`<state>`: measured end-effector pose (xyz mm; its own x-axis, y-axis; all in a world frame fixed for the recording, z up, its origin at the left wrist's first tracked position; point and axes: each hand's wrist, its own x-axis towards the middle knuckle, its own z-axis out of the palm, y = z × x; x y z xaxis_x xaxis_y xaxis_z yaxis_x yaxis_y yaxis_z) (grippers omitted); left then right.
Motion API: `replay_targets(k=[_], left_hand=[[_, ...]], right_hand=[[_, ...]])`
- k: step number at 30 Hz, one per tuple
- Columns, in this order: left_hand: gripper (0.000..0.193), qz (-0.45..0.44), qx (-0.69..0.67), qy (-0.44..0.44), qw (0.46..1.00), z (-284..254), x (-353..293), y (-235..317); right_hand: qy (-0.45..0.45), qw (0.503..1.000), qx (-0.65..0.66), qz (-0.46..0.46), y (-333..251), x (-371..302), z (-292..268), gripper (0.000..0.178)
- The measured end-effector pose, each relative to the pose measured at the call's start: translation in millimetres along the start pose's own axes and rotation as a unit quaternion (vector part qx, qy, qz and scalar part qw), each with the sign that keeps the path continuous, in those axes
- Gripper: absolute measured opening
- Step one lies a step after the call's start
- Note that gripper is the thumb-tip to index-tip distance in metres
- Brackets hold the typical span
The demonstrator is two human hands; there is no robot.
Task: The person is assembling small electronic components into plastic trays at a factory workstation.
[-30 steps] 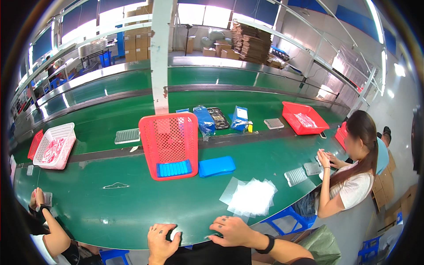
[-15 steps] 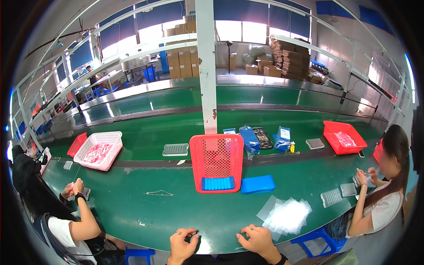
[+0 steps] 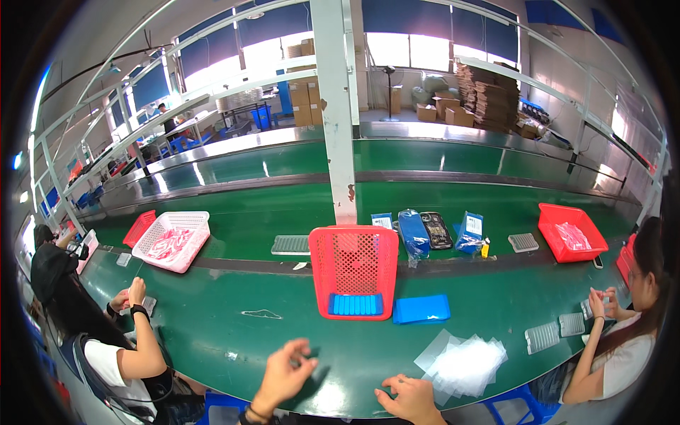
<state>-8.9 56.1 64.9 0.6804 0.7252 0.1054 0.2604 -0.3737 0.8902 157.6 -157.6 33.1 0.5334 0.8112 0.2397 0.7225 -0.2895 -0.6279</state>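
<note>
My left hand [image 3: 289, 371] is raised over the green table near its front edge, fingers loosely bent and apart, nothing in it. My right hand [image 3: 409, 398] rests at the table edge, fingers slightly curled, also holding nothing. Just beyond it lies a loose stack of clear plastic sheets [image 3: 464, 363]. Ahead of both hands a red perforated basket [image 3: 354, 265] leans with its open side toward me. A row of blue cylinders [image 3: 355, 304] sits at its lower end. Beside it, to the right, lies a flat blue block-like stack [image 3: 422, 309].
Past the basket lie blue packages [image 3: 414, 234], a black tray [image 3: 435, 231], a small yellow bottle [image 3: 485, 248] and clear trays [image 3: 290, 245]. A white basket [image 3: 172, 241] and red basket [image 3: 572, 234] hold pink-white pieces. Co-workers sit either side; a white post [image 3: 333, 113] rises ahead.
My left hand has lifted from the table edge and moved forward, its fingers opening out. My right hand stays near the edge. The whole view has shifted slightly.
</note>
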Motion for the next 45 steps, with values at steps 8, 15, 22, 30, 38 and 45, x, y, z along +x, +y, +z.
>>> replay_targets(k=[8, 15, 22, 30, 38, 45], left_hand=[[0.048, 0.058, 0.087, 0.063, 0.993, 8.4, 133.3, 36.5], [0.016, 0.032, 0.013, 0.100, 0.994, 26.2, 143.7, 6.7], [0.014, 0.029, -0.019, 0.112, 0.993, 30.8, 139.2, 7.7], [0.015, 0.042, -0.019, 0.120, 0.992, 24.2, 134.3, 2.1], [0.017, 0.038, -0.016, 0.122, 0.992, 26.4, 130.3, 9.6], [0.028, 0.032, -0.003, 0.117, 0.993, 21.4, 131.0, -2.6]], right_hand=[[0.010, 1.000, 0.028, -0.012, 10.7, -7.8, 6.8, 0.021], [0.026, 0.999, 0.033, -0.014, 9.0, -5.7, 5.2, 0.021], [0.025, 0.999, 0.046, -0.013, 6.0, -0.7, 1.7, 0.020], [0.028, 0.998, 0.045, -0.017, 4.6, -2.8, 3.3, 0.019], [0.029, 0.999, 0.040, -0.011, 6.7, -2.9, 4.2, 0.018], [0.034, 0.999, 0.033, -0.017, 5.5, -2.1, 7.1, 0.018]])
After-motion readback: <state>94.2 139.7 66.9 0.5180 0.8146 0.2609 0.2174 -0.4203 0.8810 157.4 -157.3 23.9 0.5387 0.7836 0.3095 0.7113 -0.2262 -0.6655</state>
